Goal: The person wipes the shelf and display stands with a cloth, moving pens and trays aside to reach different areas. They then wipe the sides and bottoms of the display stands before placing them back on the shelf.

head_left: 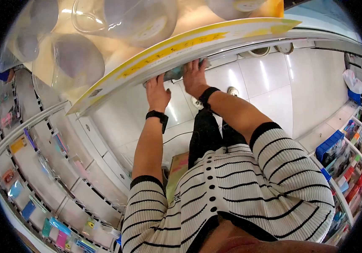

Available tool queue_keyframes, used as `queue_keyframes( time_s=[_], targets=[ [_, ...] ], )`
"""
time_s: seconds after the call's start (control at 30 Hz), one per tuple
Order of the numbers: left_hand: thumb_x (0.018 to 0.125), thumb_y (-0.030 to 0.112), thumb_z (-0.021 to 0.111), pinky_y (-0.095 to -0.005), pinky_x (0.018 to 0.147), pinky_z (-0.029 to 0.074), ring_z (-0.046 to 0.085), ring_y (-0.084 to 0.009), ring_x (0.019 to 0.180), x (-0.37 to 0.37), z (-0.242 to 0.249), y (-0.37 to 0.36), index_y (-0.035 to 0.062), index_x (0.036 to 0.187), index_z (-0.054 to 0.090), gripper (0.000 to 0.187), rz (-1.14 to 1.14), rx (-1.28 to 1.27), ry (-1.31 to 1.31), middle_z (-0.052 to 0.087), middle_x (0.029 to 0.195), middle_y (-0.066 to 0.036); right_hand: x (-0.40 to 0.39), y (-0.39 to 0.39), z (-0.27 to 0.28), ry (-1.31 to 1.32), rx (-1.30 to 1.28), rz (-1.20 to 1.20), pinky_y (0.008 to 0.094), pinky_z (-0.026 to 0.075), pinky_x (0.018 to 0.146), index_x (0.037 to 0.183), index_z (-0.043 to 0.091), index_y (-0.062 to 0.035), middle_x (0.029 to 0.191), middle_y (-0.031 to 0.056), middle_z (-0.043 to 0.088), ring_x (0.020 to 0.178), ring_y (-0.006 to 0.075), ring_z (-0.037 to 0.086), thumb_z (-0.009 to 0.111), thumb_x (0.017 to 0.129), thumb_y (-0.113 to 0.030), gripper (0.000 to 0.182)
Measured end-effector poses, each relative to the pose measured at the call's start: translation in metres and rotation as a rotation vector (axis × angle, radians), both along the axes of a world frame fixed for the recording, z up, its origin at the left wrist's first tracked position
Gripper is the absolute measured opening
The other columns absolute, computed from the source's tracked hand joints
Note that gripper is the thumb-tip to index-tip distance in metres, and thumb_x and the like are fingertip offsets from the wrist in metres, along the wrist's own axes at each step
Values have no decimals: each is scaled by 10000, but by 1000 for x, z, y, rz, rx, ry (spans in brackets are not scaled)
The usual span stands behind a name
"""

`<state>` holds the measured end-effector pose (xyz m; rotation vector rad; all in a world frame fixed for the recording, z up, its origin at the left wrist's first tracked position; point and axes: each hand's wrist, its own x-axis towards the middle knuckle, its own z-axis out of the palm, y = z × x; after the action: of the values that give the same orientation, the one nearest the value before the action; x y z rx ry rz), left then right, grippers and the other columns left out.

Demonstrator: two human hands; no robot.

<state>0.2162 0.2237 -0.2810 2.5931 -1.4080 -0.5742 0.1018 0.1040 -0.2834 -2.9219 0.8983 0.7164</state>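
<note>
A grey-green cloth [173,74] is bunched along the underside of a shelf edge, between my two hands. My left hand [157,93] grips its left end, with the fingers bent over it and the thumb held apart. At the other end, my right hand [194,76] has its fingers curled on the cloth close to the shelf. Part of the cloth is hidden by my fingers and the shelf. Just above my hands runs a long yellow-and-white printed card strip [172,49]. Dark bands circle both of my wrists.
Clear rounded plastic packages [77,63] sit on the shelf above the strip. Hooks with small packaged goods [58,225] line the left side. On the right stand a blue basket [330,145] and racks of colourful items [355,181]. Pale floor tiles [269,97] lie below.
</note>
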Motion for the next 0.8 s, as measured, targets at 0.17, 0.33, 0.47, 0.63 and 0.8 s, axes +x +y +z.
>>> queue_keyframes(
  time_s=[0.17, 0.33, 0.47, 0.63, 0.8],
  targets=[
    [749, 127, 781, -459, 1113, 340, 411, -368, 1294, 17, -12, 20, 99, 1422, 473, 741, -55, -37, -69, 447, 1393, -161, 4, 1, 14, -34, 107, 67, 678, 164, 1127, 1477, 367, 37, 1569, 305, 229, 1446, 453, 242, 500, 932, -279, 644],
    [764, 180, 771, -496, 1143, 291, 359, -401, 1328, -10, -13, -13, 124, 1462, 443, 773, -149, -45, -101, 406, 1425, -168, -43, -47, 1, 66, 48, 53, 520, 142, 1205, 1545, 209, 8, 1616, 201, 194, 1488, 342, 214, 438, 955, -208, 669],
    [798, 221, 740, -506, 1163, 262, 331, -394, 1355, -30, -27, -58, 164, 1491, 413, 768, -193, -8, 50, 389, 1446, -160, -85, -84, -12, -89, 30, -39, 502, 170, 1199, 1533, 246, -21, 1598, 194, 233, 1489, 319, 217, 542, 882, -158, 728],
    [796, 185, 731, -490, 1173, 259, 326, -372, 1368, -31, -32, -64, 210, 1497, 409, 771, -219, 67, -34, 377, 1472, -140, -78, -82, -8, -151, 62, -160, 535, 155, 1196, 1525, 267, -39, 1599, 191, 225, 1497, 329, 179, 585, 840, -181, 768],
    [734, 49, 738, -464, 1145, 327, 388, -344, 1343, 2, -43, -23, 223, 1478, 431, 823, -218, -96, -44, 385, 1476, -105, -18, -49, 9, 96, 262, -301, 631, 103, 1167, 1546, 226, -24, 1632, 207, 100, 1509, 396, 83, 602, 811, -352, 888]
  ],
)
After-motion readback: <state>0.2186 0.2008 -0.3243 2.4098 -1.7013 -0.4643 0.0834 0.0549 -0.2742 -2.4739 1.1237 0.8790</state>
